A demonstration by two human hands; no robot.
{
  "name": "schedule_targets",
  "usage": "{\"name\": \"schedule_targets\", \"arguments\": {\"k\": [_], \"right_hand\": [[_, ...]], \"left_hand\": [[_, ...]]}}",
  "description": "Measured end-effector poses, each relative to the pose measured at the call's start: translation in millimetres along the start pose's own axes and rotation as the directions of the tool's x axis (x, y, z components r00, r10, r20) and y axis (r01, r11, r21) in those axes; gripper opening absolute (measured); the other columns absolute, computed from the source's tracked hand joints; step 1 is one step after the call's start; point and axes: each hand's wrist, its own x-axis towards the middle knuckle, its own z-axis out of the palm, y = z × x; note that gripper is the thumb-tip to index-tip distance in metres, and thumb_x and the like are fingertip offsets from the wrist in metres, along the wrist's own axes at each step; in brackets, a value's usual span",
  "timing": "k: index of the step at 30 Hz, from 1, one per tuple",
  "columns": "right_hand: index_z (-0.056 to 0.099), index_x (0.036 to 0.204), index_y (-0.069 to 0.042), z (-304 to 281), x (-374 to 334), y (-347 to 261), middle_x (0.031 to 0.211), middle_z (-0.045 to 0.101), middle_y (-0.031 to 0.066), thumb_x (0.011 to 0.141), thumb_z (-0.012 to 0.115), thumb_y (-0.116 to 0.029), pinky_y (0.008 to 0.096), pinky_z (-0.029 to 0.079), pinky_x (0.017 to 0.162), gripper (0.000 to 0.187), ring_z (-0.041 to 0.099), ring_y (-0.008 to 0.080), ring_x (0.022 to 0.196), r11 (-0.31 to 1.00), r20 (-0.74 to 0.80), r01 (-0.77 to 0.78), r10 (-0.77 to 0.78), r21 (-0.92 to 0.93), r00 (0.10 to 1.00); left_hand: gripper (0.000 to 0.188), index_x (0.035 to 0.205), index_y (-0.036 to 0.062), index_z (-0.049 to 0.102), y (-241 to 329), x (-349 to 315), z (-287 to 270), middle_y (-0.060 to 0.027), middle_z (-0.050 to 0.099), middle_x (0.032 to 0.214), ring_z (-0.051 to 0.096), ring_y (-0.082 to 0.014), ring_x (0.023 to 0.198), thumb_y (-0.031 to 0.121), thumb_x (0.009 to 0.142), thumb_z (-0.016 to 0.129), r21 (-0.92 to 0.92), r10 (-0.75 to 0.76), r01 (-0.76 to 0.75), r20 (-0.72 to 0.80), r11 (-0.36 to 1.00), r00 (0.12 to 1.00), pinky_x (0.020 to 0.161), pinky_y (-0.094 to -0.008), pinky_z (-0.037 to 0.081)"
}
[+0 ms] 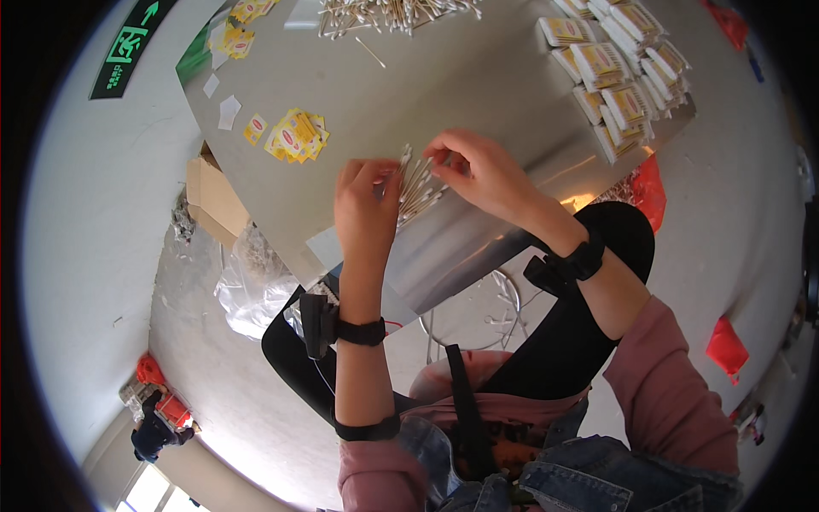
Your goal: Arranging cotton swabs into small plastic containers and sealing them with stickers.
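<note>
While the half-curled left grip [363, 194] and right grip [478, 166], hold unclear, flank white-tipped, tan-stemmed cotton swabs [415, 196], straightening seems underway, needing aligned tips.

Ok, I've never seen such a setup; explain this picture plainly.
There is no machine here: a person works with two bare hands. A wide fisheye camera worn on the head looks down, so straight edges bend. The left hand and right hand are either side of a small bunch of cotton swabs; how firmly either grips it, I cannot tell. On the shiny table also lie a loose swab heap farther off, yellow cards to the left and stacked packs to the right.
</note>
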Motion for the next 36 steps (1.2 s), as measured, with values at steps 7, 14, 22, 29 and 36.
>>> {"name": "schedule_targets", "arguments": {"k": [7,14,22,29,36], "right_hand": [[0.061,0.119,-0.003,14,5,5,0.111,0.065,0.0115,0.1,0.059,-0.021,0.0336,0.051,0.089,0.026,0.065,0.0209,0.104,0.932,-0.161,0.032,0.028,0.362,0.987],[0.047,0.139,-0.001,39,-5,-4,0.137,0.054,0.0147,0.107,0.043,-0.041,0.0356,0.038,0.108,0.052,0.05,0.0219,0.128,0.87,-0.061,0.015,0.017,0.494,0.998],[0.045,0.14,0.001,45,-6,-8,0.143,0.05,0.0162,0.107,0.042,-0.041,0.0356,0.034,0.112,0.054,0.044,0.0239,0.136,0.815,-0.088,0.005,0.056,0.58,0.995],[0.042,0.142,0.003,18,-2,-9,0.145,0.047,0.0176,0.108,0.035,-0.045,0.039,0.032,0.116,0.06,0.043,0.0252,0.139,0.838,-0.159,0.013,0.088,0.545,0.983],[0.05,0.134,0.003,15,-4,-13,0.136,0.054,0.0155,0.107,0.042,-0.043,0.038,0.039,0.11,0.054,0.052,0.0252,0.13,0.79,-0.218,0.032,0.13,0.612,0.967]], "left_hand": [[0.02,0.111,0.0016,0.07,6,-32,-4,-0.013,0.068,0.111,0.066,-0.023,0.105,0.013,0.096,0.063,-0.198,-0.151,0.132,-0.083,0.971,0.985,0.091,-0.0369,0.051],[0.057,0.147,-0.0039,0.037,23,-54,45,-0.0181,0.041,0.151,0.035,-0.0247,0.144,0.039,0.109,0.034,-0.765,-0.437,-0.009,-0.377,0.644,0.817,0.12,-0.0394,0.025],[0.06,0.148,-0.003,0.035,36,-43,54,-0.0171,0.039,0.153,0.034,-0.0246,0.145,0.042,0.109,0.032,-0.843,-0.518,-0.038,-0.366,0.537,0.773,0.12,-0.0391,0.023],[0.077,0.151,-0.0066,0.026,35,-57,50,-0.0241,0.028,0.158,0.021,-0.0344,0.15,0.052,0.103,0.04,0.05,-0.1,0.115,-0.245,0.992,0.964,0.122,-0.0471,0.015],[0.101,0.152,-0.0104,0.021,16,-40,46,-0.0288,0.019,0.16,0.016,-0.0394,0.151,0.066,0.091,0.049,0.63,0.04,-0.071,0.064,0.774,0.997,0.12,-0.0528,0.018]]}}
